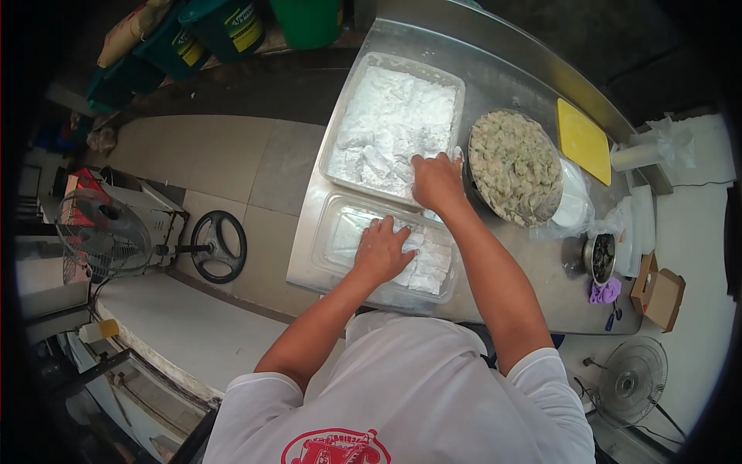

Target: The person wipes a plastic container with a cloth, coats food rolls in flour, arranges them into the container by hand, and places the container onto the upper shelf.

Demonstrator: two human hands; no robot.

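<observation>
My left hand (380, 251) rests with its fingers apart over the smaller clear tray (323, 241), touching white-coated pieces (430, 263) lined up on its right side. My right hand (438, 182) is at the lower right corner of the larger tray (331, 147), which is full of white powder (402, 108) with coated lumps in it. The fingers of my right hand are bent down at the powder, and their tips are partly hidden, so what they hold does not show. Right of this hand stands a large round bowl heaped with pale, wet pieces (516, 166) flecked with green.
A yellow board (583, 141) lies at the metal table's back right. Plastic bags, white containers (570, 193), a small dark-filled bowl (603, 255), a purple cloth (605, 291) and an open cardboard box (657, 294) are at the right. Buckets (224, 31) stand beyond the table, upper left.
</observation>
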